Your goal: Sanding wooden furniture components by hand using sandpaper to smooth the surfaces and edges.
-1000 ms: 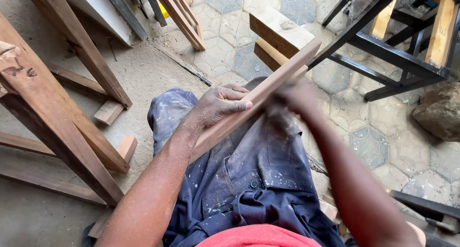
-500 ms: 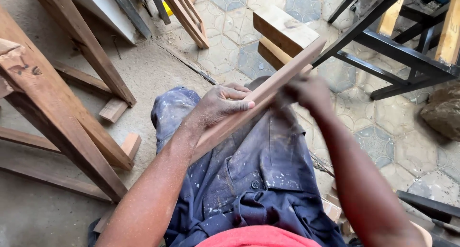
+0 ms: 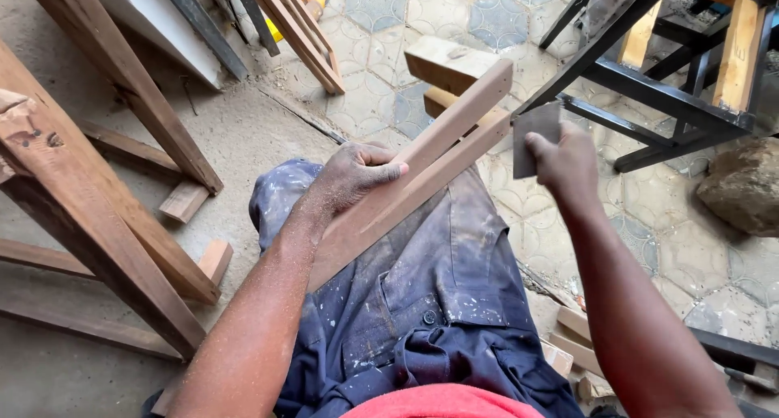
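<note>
A long reddish wooden slat (image 3: 438, 158) lies slanted across my lap, its far end pointing up and right. My left hand (image 3: 353, 174) presses down on its middle, fingers wrapped over the top edge. My right hand (image 3: 564, 162) is lifted off the slat near its far end and pinches a small dark grey sheet, which looks like sandpaper (image 3: 535, 134). I sit in dusty, paint-flecked blue trousers (image 3: 438, 288).
A wooden trestle frame (image 3: 97, 199) stands at the left, with offcuts (image 3: 185, 200) on the concrete. A black metal frame with wooden legs (image 3: 673, 77) is at the upper right, a rock (image 3: 742, 187) beside it. Wood blocks (image 3: 442, 65) lie on the patterned tiles ahead.
My right hand has come off the slat and moved right and up with the grey sheet. The left hand keeps its hold on the slat.
</note>
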